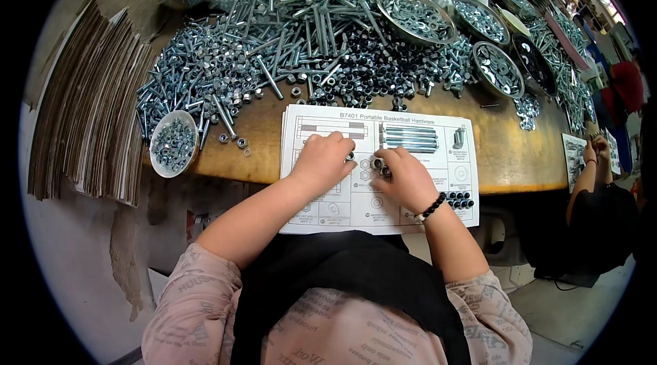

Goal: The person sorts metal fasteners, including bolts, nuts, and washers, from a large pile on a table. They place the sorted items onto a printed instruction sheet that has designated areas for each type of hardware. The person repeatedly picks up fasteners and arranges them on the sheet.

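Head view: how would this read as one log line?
left hand: over printed sheet, small metal piece at fingertips; right hand: silver nuts between thumb and fingers; bolts: on sheet; dark-centred nuts: beside right wrist

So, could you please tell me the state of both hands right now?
Left hand: partly closed, a nut at its fingertips; whether gripped cannot be told.
Right hand: partly closed, holding metal nuts between thumb and fingers.

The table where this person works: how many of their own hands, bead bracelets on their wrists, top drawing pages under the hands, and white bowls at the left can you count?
Hands: 2, left hand and right hand
Bead bracelet: 1
Drawing page: 1
White bowl: 1
Total: 5
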Demonstrator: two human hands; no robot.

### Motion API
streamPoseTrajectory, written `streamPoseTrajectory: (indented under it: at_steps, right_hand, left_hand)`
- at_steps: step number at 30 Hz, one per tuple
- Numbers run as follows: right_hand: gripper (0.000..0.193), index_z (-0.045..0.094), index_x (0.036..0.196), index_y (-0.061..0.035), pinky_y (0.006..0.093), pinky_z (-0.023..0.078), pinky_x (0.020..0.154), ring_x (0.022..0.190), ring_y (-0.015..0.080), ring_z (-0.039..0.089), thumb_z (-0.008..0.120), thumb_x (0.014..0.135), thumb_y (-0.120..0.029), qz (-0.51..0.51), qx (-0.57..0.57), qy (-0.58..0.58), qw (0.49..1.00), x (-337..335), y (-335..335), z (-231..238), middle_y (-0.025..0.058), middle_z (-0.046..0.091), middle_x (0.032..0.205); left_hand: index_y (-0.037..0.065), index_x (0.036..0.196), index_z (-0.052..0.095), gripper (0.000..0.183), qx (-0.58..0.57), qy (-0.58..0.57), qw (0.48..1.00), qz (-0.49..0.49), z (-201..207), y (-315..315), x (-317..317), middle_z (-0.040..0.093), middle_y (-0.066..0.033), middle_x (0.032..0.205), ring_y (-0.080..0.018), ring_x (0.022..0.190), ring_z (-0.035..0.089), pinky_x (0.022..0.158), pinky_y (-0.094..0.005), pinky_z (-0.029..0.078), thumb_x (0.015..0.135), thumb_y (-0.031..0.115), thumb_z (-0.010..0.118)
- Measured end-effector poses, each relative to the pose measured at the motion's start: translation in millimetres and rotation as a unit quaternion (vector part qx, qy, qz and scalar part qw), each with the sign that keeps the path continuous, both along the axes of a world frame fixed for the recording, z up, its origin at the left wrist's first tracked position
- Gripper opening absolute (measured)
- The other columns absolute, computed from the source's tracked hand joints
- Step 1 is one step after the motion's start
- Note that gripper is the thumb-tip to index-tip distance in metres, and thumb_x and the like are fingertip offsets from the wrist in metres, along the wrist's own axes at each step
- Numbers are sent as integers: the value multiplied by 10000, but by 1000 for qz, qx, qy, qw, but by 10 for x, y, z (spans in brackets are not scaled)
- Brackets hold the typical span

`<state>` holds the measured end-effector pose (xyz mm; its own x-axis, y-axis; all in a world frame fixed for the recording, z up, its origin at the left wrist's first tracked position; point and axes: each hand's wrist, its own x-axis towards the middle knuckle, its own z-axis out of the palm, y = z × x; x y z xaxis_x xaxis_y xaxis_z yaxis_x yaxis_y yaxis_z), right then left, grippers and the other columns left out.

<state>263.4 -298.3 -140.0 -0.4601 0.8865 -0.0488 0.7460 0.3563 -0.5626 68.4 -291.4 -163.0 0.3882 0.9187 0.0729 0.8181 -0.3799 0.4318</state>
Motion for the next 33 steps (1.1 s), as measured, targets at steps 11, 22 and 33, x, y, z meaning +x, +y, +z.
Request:
streamPoseTrajectory:
  at_steps: [11, 22, 33]
  right_hand:
    - [373, 557, 1054, -61, 382, 456, 682, 783, 305, 559, 663, 699, -103, 4, -1, 43, 999, 75, 32, -181, 118, 565, 839]
    - [350, 569, 994, -60, 374, 441, 653, 742, 293, 543, 678, 665, -114, 11, -16, 66, 998, 137, 51, -224, 106, 540, 783]
    - [355, 567, 1047, -31, 236, 435, 571, 618, 108, 503, 674, 709, -11, -44, -53, 185, 980, 261, -27, -23, 38, 536, 755]
  left_hand:
    - [36, 1032, 562, 431, -109, -58, 992, -38, 65, -42, 148, 549, -124, 908, -323, 865, 556, 781, -401, 452, 652, 175, 711]
    - [45, 984, 572, 445, -32, -82, 995, -38, -33, -108, 164, 557, -105, 869, -289, 847, 540, 747, -377, 426, 620, 231, 746]
    - [78, 1045, 574, 335, 43, -91, 993, 60, 172, -87, -792, 546, -118, 955, -288, 884, 553, 771, -373, 455, 742, 199, 648]
